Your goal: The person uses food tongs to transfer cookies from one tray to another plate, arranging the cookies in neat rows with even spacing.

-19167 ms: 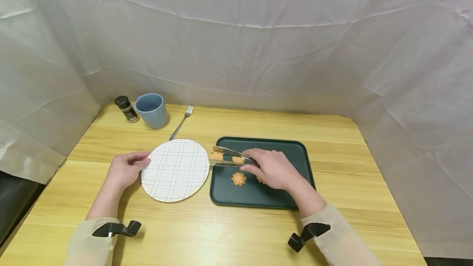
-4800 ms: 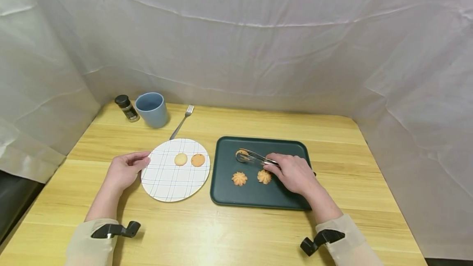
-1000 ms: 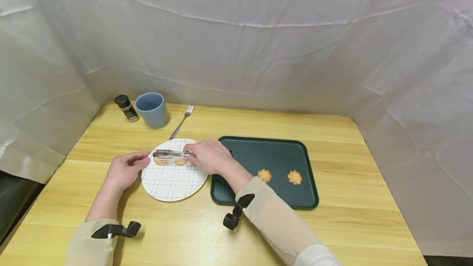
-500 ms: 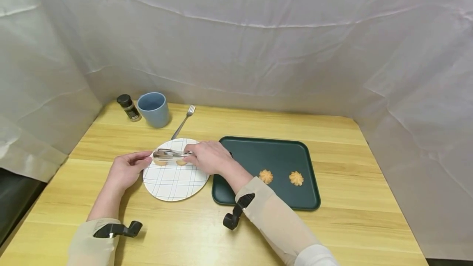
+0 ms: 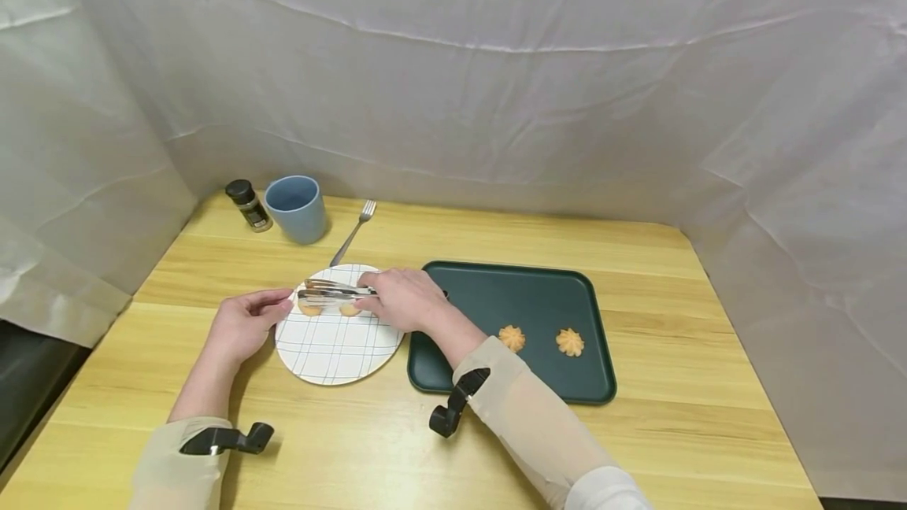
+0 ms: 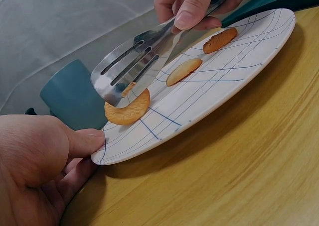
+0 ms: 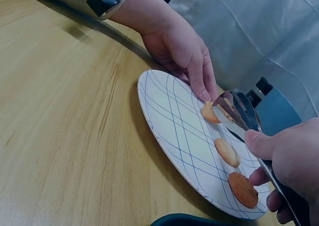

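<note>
With the right hand (image 5: 400, 299) gripping slotted steel tongs (image 6: 130, 66) over a round tan biscuit (image 6: 128, 109) on the white grid-lined plate (image 5: 333, 349), whose rim the left hand (image 5: 241, 327) pinches, the placing step seems nearly done, and letting go likely calls for parting the blades.

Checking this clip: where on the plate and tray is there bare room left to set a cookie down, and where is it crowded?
The plate is bare across its near half, toward the person. Its far edge is crowded: three cookies in a row under the tongs, between the left hand and right hand. The tray is bare on its far half and left side; two piped cookies sit near its front.
</note>
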### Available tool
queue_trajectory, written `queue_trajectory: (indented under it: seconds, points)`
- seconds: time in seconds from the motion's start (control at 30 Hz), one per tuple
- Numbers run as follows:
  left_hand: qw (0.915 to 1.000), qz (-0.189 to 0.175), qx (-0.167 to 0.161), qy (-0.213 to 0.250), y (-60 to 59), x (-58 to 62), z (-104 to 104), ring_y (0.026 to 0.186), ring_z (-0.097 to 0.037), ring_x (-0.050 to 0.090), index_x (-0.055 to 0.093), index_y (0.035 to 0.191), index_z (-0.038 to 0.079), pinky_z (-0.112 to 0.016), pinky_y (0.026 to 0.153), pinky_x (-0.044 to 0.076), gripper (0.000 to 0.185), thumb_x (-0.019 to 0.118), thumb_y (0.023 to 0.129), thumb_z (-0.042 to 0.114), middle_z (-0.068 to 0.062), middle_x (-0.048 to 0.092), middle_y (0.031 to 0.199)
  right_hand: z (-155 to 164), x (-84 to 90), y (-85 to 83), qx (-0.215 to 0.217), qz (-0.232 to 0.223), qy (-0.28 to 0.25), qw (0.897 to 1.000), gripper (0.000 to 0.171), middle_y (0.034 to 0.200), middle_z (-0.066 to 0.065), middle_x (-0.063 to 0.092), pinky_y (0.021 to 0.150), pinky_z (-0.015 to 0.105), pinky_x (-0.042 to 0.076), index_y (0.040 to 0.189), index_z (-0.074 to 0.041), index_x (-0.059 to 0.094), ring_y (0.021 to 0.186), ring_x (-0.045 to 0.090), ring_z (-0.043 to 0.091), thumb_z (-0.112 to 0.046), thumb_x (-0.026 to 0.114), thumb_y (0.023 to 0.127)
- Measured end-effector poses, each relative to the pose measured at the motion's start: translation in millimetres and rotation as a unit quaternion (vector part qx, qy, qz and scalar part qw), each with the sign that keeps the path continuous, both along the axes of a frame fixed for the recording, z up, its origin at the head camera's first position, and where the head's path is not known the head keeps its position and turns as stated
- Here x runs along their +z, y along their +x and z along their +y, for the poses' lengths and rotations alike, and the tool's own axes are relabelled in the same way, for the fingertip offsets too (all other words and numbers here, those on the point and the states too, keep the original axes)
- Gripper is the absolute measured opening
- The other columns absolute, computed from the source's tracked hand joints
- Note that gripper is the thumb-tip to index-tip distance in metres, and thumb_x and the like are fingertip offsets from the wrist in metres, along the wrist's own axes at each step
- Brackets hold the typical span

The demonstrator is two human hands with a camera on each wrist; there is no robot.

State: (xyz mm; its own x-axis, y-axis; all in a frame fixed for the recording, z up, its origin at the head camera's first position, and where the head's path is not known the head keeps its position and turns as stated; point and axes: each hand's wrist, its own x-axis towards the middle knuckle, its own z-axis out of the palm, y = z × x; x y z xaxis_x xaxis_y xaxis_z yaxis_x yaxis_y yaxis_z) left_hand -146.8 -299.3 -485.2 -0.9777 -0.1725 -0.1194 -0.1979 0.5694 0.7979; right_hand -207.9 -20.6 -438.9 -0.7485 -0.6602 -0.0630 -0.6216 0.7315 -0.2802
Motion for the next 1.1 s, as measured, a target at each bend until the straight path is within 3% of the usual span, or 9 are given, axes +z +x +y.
queue_trajectory:
  seconds: [0.2,0.5,0.8,1.1]
  points:
    - [1.0000,0.004,0.001,-0.001,-0.1,-0.4,-0.2,0.105,-0.019,0.064,0.070,0.136,0.000,-0.020,0.080,0.048,0.042,0.068,0.106,0.030,-0.020,0.072,0.127,0.5,-0.6,-1.5,0.005,0.012,0.010,1.000,0.041,0.126,-0.006,0.073,0.071,0.034,0.050,0.141,-0.028,0.066,0.097,0.068,0.015,-0.051,0.056,0.109]
    - [1.0000,0.001,0.003,0.004,1.2,1.2,1.3,0.105,-0.020,0.064,0.070,0.136,0.000,-0.019,0.079,0.048,0.042,0.068,0.106,0.029,-0.020,0.072,0.126,-0.3,-1.1,-3.0,0.011,0.020,0.019,1.000,0.041,0.114,-0.005,0.073,0.063,0.034,0.046,0.139,-0.026,0.065,0.081,0.061,0.013,-0.052,0.055,0.108]
    - [0.9999,0.010,-0.004,0.000,0.1,-0.7,2.4,0.103,-0.018,0.064,0.070,0.136,0.000,-0.018,0.078,0.048,0.042,0.069,0.106,0.030,-0.019,0.073,0.125,2.1,0.3,-2.8,0.009,0.029,0.042,0.999,0.049,0.130,-0.004,0.071,0.070,0.036,0.051,0.146,-0.025,0.062,0.101,0.068,0.016,-0.054,0.055,0.108]
    - [0.9999,0.010,-0.004,0.001,-2.0,-1.6,1.7,0.103,-0.019,0.063,0.071,0.135,0.000,-0.018,0.078,0.048,0.042,0.068,0.106,0.030,-0.019,0.073,0.125,8.9,6.4,-0.4,0.005,0.025,0.026,0.999,0.056,0.139,-0.003,0.068,0.080,0.036,0.054,0.152,-0.021,0.057,0.113,0.068,0.018,-0.055,0.054,0.108]
